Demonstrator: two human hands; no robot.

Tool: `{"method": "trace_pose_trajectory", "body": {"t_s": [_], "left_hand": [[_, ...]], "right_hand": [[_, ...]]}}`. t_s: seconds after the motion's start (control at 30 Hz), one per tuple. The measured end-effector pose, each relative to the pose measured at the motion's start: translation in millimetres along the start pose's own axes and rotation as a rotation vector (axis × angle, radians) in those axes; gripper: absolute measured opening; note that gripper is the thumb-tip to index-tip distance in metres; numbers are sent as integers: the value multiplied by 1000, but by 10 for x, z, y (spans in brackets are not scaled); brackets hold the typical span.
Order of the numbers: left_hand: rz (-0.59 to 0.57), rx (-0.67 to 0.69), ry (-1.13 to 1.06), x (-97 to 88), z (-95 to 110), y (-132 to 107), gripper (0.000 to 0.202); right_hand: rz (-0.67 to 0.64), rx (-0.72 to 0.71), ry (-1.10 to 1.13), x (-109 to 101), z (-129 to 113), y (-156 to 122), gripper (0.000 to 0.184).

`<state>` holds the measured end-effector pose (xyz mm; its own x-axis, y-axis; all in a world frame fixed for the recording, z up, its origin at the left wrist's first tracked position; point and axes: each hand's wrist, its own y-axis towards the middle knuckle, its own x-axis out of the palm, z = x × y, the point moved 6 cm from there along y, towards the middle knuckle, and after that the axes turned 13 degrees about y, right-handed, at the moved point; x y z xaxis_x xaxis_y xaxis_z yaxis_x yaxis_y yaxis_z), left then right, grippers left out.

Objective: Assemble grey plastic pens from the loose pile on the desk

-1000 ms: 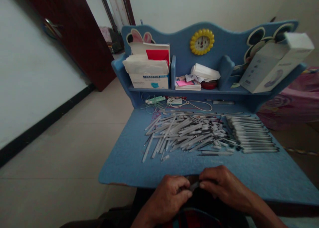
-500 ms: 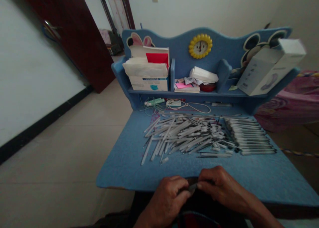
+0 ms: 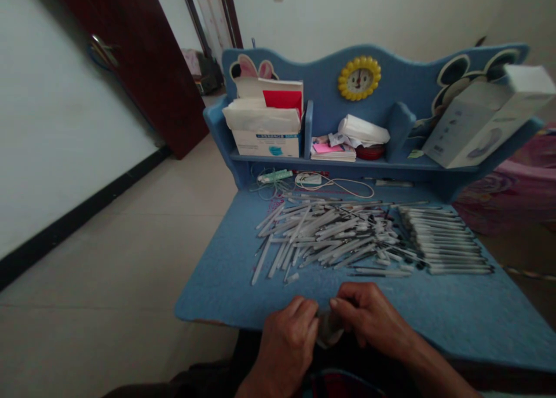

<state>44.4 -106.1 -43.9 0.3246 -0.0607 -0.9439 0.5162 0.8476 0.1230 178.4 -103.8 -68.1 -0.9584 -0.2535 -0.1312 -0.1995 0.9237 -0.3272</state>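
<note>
My left hand [image 3: 289, 337] is closed at the front edge of the blue desk [image 3: 208, 282]. Beside it, my right hand [image 3: 369, 314] is closed too, thumb and index finger pressed together. Between them shows a pale, greyish thing [image 3: 329, 329], blurred and partly covered by the fingers; its kind is not clear. Beyond the hands lies a loose heap of white pen parts [image 3: 330, 233] with dark tips. To the right of the heap, several pens [image 3: 454, 241] lie side by side in a row. A small white piece [image 3: 292, 278] rests near the heap's front.
At the back, the desk's shelf [image 3: 278, 161] bears an opened mask box [image 3: 264, 143], a white roll [image 3: 364, 129] and a leaning white carton [image 3: 471, 123]. A white cord [image 3: 347, 183] lies under the shelf. A yellow flower-shaped clock [image 3: 359, 78] is on the backboard.
The view has shifted slightly, so the desk sits further right. My hands have drawn a little closer together, and more of the pale thing shows below the fingers.
</note>
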Motion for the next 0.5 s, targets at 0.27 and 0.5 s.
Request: {"method": "trace_pose_trajectory", "body": {"t_s": [0.27, 0.5], "left_hand": [[108, -485, -551, -220, -612, -109, 15], [322, -739, -1025, -346, -991, -208, 19]], "right_hand": [[36, -276, -374, 135, -304, 277, 23], [-106, -272, -928, 592, -328, 680, 22]]}}
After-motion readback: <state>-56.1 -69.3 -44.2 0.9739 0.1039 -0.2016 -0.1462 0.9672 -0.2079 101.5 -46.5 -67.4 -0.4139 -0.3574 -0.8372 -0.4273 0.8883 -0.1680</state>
